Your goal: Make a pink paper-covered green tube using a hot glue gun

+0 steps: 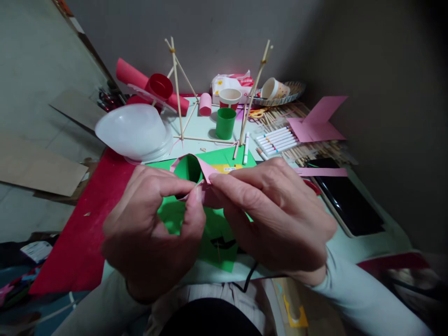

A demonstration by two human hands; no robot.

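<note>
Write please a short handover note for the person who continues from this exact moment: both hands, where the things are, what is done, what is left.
Left hand: thumb and forefinger in a pinch grip on the pink paper strip.
Right hand: pinches the same strip where its two ends meet.
Things: the strip is bent into a loop, held above the green paper sheet. A second pink strip lies to the right, markers and the green cup behind.
Done: loop formed.
Left: the joint appears held only by fingers; whether it is fixed cannot be seen.
</note>
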